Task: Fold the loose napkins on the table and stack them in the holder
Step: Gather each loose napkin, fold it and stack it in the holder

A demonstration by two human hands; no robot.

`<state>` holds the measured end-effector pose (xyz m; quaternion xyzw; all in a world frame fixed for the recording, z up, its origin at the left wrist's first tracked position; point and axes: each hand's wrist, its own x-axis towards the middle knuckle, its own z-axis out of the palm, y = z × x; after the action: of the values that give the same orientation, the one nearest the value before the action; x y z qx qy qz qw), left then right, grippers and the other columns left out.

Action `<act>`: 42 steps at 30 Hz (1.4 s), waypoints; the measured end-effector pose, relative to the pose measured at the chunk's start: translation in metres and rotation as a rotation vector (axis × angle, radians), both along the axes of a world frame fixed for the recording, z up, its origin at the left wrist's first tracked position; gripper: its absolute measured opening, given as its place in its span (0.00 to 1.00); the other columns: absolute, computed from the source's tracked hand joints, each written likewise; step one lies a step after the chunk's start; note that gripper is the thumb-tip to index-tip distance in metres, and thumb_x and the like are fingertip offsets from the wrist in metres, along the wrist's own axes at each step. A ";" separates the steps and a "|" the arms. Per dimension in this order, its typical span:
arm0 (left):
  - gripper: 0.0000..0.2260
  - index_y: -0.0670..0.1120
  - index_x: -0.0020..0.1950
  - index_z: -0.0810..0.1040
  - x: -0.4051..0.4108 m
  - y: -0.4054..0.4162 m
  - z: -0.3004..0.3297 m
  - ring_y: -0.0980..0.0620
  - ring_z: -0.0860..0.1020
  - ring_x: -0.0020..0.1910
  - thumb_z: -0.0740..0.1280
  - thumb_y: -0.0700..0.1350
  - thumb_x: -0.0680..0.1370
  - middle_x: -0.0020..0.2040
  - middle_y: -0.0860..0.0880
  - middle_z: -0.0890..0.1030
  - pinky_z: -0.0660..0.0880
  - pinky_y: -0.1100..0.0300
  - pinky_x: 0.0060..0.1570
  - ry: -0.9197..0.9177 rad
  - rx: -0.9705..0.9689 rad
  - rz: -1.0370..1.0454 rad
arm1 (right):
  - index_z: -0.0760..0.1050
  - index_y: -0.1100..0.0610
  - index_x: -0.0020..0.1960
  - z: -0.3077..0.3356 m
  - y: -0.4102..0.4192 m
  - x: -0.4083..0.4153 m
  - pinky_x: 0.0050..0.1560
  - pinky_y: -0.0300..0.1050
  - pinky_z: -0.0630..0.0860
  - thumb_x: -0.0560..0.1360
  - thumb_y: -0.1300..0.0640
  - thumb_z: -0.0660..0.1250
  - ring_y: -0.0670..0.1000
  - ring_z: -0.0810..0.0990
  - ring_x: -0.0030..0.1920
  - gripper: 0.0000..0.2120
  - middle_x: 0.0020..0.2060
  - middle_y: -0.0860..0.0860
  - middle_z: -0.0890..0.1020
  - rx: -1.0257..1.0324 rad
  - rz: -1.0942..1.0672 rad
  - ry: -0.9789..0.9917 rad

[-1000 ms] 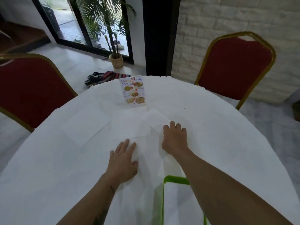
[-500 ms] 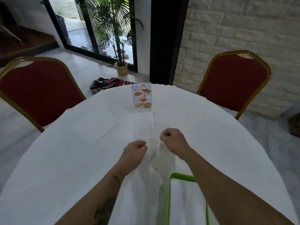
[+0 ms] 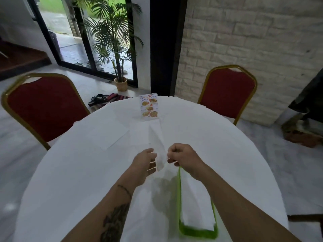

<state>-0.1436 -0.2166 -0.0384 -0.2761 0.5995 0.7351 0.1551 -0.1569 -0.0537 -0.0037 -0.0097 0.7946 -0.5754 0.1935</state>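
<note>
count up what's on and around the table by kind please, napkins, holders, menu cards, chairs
Loose napkins: 2, one held up in both hands, one lying flat on the left
Green napkin holder: 1, with folded napkins inside
Menu card: 1
Red chairs: 2
Total: 6

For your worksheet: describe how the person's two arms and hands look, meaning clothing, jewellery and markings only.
Both forearms are bare, with no sleeves in view. The left forearm carries a dark tattoo plus a thin dark band-like mark nearer the wrist. The right forearm shows no markings. No rings, watch or gloves show on the left hand or right hand.
</note>
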 end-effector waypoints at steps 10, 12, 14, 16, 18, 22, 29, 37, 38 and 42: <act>0.22 0.50 0.64 0.73 0.057 0.024 0.034 0.51 0.77 0.36 0.69 0.36 0.71 0.40 0.46 0.78 0.73 0.62 0.36 0.381 -0.361 -0.252 | 0.81 0.57 0.53 0.026 0.028 0.079 0.43 0.45 0.74 0.76 0.52 0.68 0.50 0.81 0.40 0.10 0.44 0.55 0.86 -0.117 -0.240 -0.102; 0.23 0.53 0.64 0.73 0.064 0.031 0.036 0.52 0.75 0.34 0.70 0.38 0.70 0.38 0.47 0.76 0.72 0.62 0.34 0.404 -0.426 -0.332 | 0.81 0.58 0.52 0.027 0.035 0.086 0.40 0.45 0.74 0.76 0.54 0.68 0.51 0.81 0.39 0.09 0.41 0.54 0.85 -0.165 -0.355 -0.141; 0.24 0.54 0.63 0.74 0.070 0.037 0.035 0.52 0.76 0.35 0.71 0.40 0.69 0.37 0.49 0.76 0.72 0.62 0.35 0.418 -0.475 -0.381 | 0.81 0.60 0.51 0.027 0.042 0.093 0.37 0.44 0.73 0.76 0.57 0.67 0.53 0.80 0.37 0.08 0.39 0.55 0.83 -0.229 -0.450 -0.199; 0.24 0.55 0.62 0.74 0.075 0.042 0.033 0.52 0.77 0.36 0.73 0.41 0.68 0.36 0.50 0.77 0.74 0.60 0.37 0.435 -0.506 -0.404 | 0.80 0.61 0.50 0.025 0.049 0.101 0.35 0.44 0.72 0.75 0.58 0.68 0.53 0.79 0.36 0.07 0.37 0.55 0.82 -0.231 -0.494 -0.236; 0.24 0.54 0.62 0.74 0.080 0.045 0.029 0.53 0.76 0.34 0.74 0.41 0.68 0.34 0.52 0.76 0.73 0.60 0.36 0.447 -0.534 -0.418 | 0.80 0.61 0.51 0.022 0.056 0.109 0.35 0.44 0.72 0.75 0.56 0.69 0.53 0.79 0.35 0.10 0.37 0.55 0.82 -0.209 -0.508 -0.276; 0.25 0.54 0.63 0.73 0.089 0.052 0.024 0.55 0.75 0.32 0.74 0.41 0.68 0.32 0.53 0.76 0.71 0.63 0.35 0.465 -0.560 -0.457 | 0.79 0.61 0.52 0.017 0.066 0.119 0.34 0.43 0.72 0.76 0.56 0.69 0.52 0.77 0.33 0.10 0.39 0.55 0.81 -0.218 -0.489 -0.326; 0.20 0.51 0.63 0.73 0.090 0.063 0.012 0.54 0.78 0.37 0.71 0.44 0.72 0.37 0.50 0.80 0.71 0.64 0.35 0.437 -0.608 -0.488 | 0.81 0.66 0.48 -0.007 0.074 0.117 0.41 0.52 0.78 0.70 0.69 0.64 0.58 0.81 0.40 0.10 0.42 0.58 0.84 0.057 -0.540 -0.134; 0.13 0.51 0.59 0.77 0.087 0.071 -0.003 0.56 0.77 0.36 0.65 0.43 0.75 0.39 0.49 0.81 0.68 0.68 0.29 0.370 -0.674 -0.506 | 0.84 0.57 0.45 -0.034 0.080 0.115 0.50 0.49 0.82 0.67 0.65 0.68 0.53 0.84 0.47 0.10 0.44 0.52 0.86 0.231 -0.542 -0.064; 0.12 0.51 0.58 0.77 0.087 0.071 -0.006 0.56 0.78 0.36 0.64 0.42 0.75 0.40 0.49 0.81 0.69 0.68 0.29 0.372 -0.695 -0.514 | 0.84 0.56 0.46 -0.036 0.081 0.114 0.49 0.47 0.81 0.68 0.64 0.68 0.52 0.83 0.47 0.10 0.44 0.50 0.86 0.276 -0.535 -0.046; 0.13 0.51 0.56 0.78 0.084 0.071 -0.017 0.53 0.79 0.42 0.64 0.42 0.73 0.43 0.53 0.80 0.77 0.58 0.45 0.411 -0.810 -0.540 | 0.82 0.51 0.47 -0.044 0.084 0.111 0.45 0.45 0.79 0.66 0.59 0.69 0.52 0.82 0.43 0.11 0.39 0.48 0.83 0.466 -0.453 -0.005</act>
<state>-0.0591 -0.1453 -0.0550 0.0003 0.9033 0.4175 0.0989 -0.0458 0.0300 -0.0476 0.2134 0.8863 -0.4066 0.0593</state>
